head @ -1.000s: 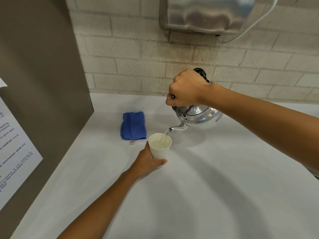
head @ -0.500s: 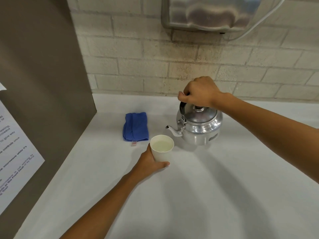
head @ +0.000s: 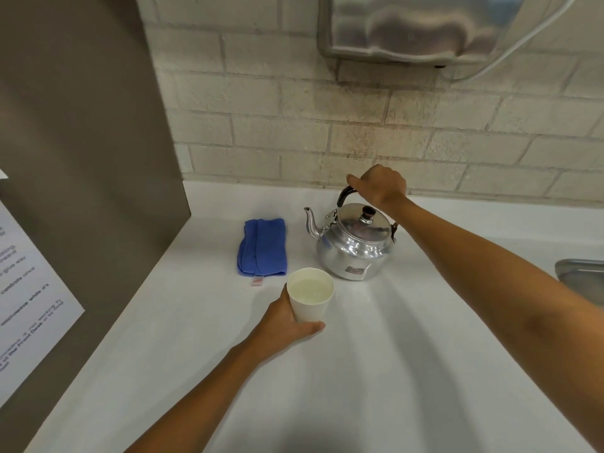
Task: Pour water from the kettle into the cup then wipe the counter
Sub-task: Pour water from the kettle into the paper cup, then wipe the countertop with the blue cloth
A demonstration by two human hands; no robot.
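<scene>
Two bare hands work at a white table (head: 408, 371) set against a pale brick wall (head: 359, 135). A white paper cup (head: 310, 294), filled nearly to the brim with water, stands upright on the table, and the left hand (head: 287, 325) keeps a closed grip around its lower wall, thumb curled across the near side. Just behind the cup and slightly to its right sits a polished metal kettle (head: 353, 250), upright on the table, its lid with a dark knob in place and its spout turned to the left. The right hand (head: 379, 188) is over the kettle's black handle, fingers folded down on the raised bail; whether that grip is clamped tight or only resting there cannot be told from this angle. A folded blue cloth (head: 263, 246) with a small tag at its near edge lies flat on the table behind the cup and to its left, just beside the kettle's spout and apart from both hands. Further left of the cup stands a brown panel (head: 81, 158) carrying a printed notice (head: 29, 289). High above the kettle, a shiny metal dispenser (head: 408, 24) is fixed to the wall. At the far right edge, well apart from the cup, a metal sink rim (head: 585, 276) shows.
</scene>
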